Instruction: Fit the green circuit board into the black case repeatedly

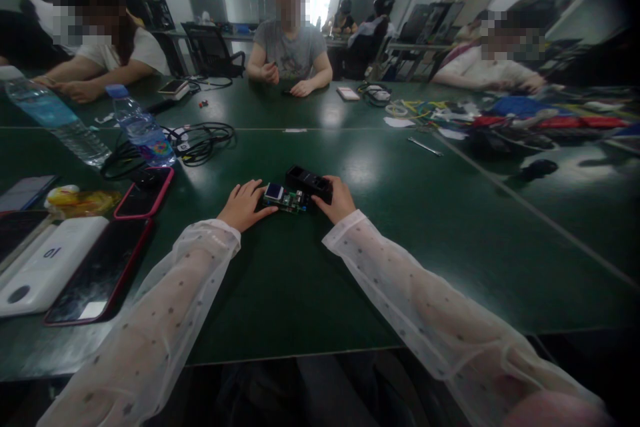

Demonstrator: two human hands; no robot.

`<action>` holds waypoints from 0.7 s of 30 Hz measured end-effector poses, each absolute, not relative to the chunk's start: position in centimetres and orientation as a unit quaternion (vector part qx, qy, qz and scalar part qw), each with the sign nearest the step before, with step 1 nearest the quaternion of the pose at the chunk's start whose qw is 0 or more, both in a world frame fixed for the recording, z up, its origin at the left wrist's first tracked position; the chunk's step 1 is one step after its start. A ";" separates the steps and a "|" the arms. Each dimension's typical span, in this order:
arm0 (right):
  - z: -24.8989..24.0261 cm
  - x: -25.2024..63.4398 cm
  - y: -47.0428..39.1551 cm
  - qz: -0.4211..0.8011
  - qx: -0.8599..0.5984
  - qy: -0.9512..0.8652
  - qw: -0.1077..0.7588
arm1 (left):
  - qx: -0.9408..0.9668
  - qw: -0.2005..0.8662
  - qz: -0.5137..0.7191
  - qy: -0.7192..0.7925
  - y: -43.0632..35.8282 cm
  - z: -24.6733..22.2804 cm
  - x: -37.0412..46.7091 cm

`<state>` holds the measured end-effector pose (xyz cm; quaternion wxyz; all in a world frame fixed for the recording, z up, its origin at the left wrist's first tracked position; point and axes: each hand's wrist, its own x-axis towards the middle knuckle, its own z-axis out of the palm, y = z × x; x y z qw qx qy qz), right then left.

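Observation:
A small green circuit board point(290, 201) with a little screen at its left end lies at the middle of the green table. My left hand point(245, 207) has its thumb and fingers about the board's left end and grips it there. Just behind the board, and close against it, is a black plastic case point(306, 180) with openings in its top. My right hand point(338, 201) is closed on the right end of this case, thumb at the near side. Some blue parts show at the board's right end, beside the right thumb. Sheer white dotted sleeves cover both my forearms.
To the left lie phones point(103, 273), a white power bank point(53, 263) and black cables point(207, 143), with water bottles point(143, 127) standing. Tweezers point(425, 147) and heaped wires point(435, 112) are at right. A person point(290, 47) sits opposite; others sit at both sides.

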<state>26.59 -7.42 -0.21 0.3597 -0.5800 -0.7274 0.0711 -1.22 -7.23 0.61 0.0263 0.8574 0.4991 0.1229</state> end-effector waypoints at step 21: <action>0.0 26.6 -7.5 0.072 -0.582 -0.728 0.355 | 0.857 0.033 0.120 0.500 -7.3 0.8 -1.2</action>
